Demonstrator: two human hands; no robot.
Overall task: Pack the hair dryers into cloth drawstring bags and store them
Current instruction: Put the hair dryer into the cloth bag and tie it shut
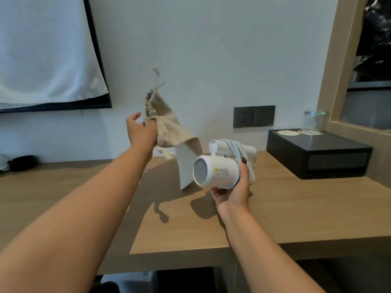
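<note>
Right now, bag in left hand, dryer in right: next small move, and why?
Probably work the bag's mouth open. The left hand grips the cloth drawstring bag bunched near its cinched top, held up off the desk, while the right hand holds the white hair dryer with its cord wrapped. Nothing can go in until that mouth opens.

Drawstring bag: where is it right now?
Head view, left of centre: the drawstring bag hangs from the left hand above the desk, beside the hair dryer held in the right hand.

Open desktop (296, 208); black box (317, 153) right
</note>
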